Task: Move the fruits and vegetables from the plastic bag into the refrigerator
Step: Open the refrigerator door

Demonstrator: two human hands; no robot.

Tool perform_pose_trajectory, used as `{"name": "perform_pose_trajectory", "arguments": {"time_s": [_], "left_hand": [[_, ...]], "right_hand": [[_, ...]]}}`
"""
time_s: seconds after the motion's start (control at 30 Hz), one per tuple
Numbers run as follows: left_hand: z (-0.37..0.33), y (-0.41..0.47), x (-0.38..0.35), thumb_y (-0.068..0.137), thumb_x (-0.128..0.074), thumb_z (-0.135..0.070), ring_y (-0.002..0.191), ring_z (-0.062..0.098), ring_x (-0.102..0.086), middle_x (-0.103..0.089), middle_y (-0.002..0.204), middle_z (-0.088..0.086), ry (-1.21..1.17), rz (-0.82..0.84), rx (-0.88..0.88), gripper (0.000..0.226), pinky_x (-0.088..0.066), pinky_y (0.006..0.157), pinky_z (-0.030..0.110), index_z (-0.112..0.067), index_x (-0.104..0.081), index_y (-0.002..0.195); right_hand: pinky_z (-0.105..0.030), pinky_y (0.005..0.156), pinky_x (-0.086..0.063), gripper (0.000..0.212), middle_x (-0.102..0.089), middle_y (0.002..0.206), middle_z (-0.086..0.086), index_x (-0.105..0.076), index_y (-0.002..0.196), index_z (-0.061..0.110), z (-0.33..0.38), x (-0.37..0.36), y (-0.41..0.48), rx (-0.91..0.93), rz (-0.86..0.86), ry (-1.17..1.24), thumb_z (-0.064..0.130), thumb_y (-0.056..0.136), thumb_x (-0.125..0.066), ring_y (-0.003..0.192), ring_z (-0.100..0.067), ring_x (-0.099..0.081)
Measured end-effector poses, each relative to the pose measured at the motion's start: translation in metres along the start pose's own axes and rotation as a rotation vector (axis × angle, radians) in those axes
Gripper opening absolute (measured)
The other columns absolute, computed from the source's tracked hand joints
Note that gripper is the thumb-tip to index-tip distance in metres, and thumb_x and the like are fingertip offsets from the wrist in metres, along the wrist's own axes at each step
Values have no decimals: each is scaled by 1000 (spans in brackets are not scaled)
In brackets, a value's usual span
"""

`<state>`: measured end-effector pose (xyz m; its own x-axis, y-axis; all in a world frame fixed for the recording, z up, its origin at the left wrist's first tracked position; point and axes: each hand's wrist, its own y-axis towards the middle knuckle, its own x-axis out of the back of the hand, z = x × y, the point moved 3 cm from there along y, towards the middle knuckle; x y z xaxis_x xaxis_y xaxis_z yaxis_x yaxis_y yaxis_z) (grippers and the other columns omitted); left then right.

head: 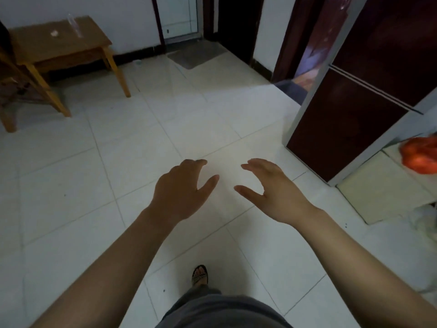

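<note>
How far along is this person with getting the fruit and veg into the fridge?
Nothing looks done yet: the refrigerator doors appear shut. Nothing is in hand either; the left hand and right hand are open and empty above the floor. Everything is left: the orange plastic bag sits beside the refrigerator, its contents hidden.

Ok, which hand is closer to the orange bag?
The right hand; the orange bag sits far right by the refrigerator, the left hand farther away.

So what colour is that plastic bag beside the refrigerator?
The plastic bag is orange-red; it shows at the right edge of the head view.
</note>
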<state>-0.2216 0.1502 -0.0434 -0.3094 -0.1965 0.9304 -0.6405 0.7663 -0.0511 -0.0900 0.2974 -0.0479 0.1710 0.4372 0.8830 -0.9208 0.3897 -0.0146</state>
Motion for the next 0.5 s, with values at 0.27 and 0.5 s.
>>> {"name": "perform_pose_trajectory", "arguments": {"time_s": [0.27, 0.5], "left_hand": [[-71, 171, -35, 90, -29, -60, 123, 20, -47, -42, 143, 0, 45, 224, -257, 62, -42, 99, 40, -24, -31, 140], [-186, 333, -71, 91, -33, -57, 110, 19, -54, -47, 136, -2, 83, 266, -457, 53, -43, 94, 40, -24, -44, 132]], "right_hand": [[-23, 104, -26, 62, -33, 147, 5, -38, 138, 25, -112, 44, 57, -315, -88, 79, 57, 86, -45, 133, -13, -29], [-26, 103, -34, 61, -37, 144, 4, -43, 135, 25, -252, 110, 123, -416, -206, 114, 59, 84, -47, 125, -15, -41]]}}
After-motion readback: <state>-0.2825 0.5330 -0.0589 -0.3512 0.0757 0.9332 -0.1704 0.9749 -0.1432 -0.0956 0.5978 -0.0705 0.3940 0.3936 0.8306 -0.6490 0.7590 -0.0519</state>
